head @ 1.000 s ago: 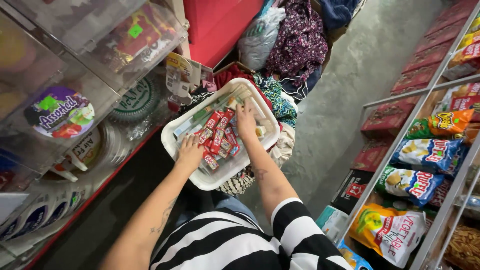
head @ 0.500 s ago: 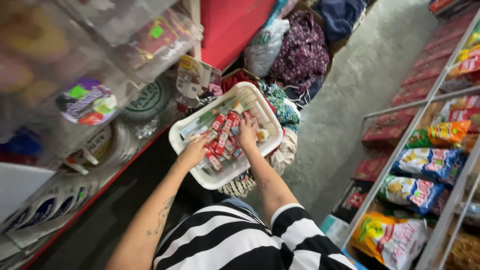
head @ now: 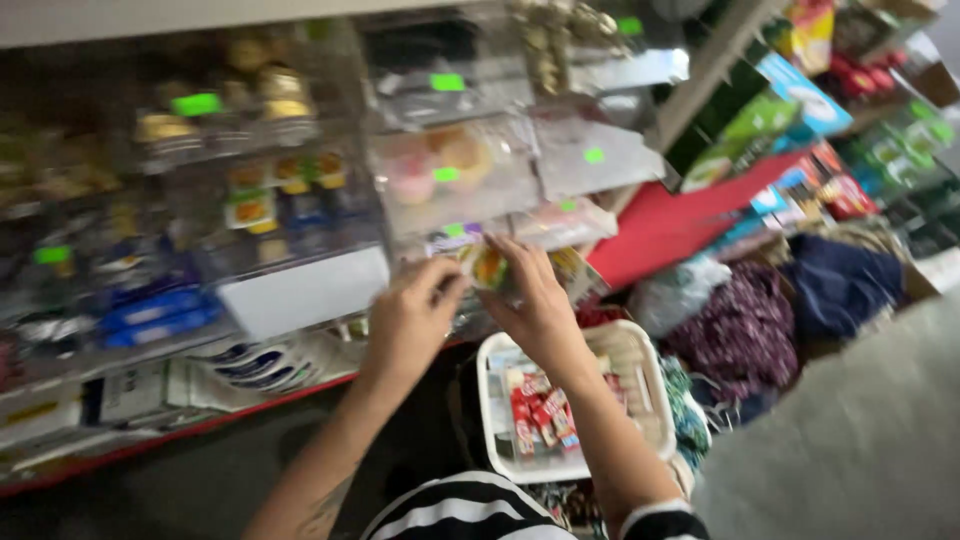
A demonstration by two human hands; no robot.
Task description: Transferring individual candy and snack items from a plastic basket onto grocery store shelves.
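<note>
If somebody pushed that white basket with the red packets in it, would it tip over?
Probably it would slide, not tip: the white basket looks wide and shallow. It seems light plastic, so the red packets lying loose inside would likely shift.

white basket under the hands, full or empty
Partly full. The white basket holds a cluster of small red packets near its middle, while the bare bottom shows along its right side.

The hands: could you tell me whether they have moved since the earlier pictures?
Yes. Both the left hand and right hand rose out of the white basket to the clear bins, pinching a small packet.
</note>
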